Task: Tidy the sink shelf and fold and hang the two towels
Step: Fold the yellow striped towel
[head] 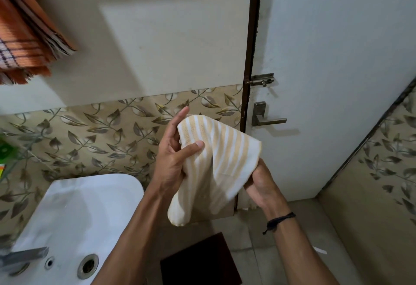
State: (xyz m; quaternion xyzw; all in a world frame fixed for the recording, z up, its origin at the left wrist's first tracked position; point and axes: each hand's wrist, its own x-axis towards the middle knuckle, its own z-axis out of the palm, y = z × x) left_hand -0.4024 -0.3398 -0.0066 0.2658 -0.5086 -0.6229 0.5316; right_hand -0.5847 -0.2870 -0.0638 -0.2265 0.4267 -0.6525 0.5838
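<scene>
- While it hangs in front of the leaf-patterned wall tiles (pixel 90 131), my left hand (pixel 173 161) pinches the cream-and-white striped cotton towel (pixel 227 156) under the thumb.
- My right hand (pixel 258 183) grips its lower corner.
- An orange checked fringed towel (pixel 24 37) hangs upper left, well apart.
- A white ceramic sink (pixel 90 206) with a steel tap (pixel 24 254) sits lower left.
- A grey lever door handle (pixel 267 120) is just behind, and a dark brown floor mat (pixel 198 264) lies below.

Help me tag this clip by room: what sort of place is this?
Most likely a small home bathroom: a white washbasin with a tap and drain, leaf-patterned wall tiles behind it, and a checked orange towel hanging on the wall.
</scene>
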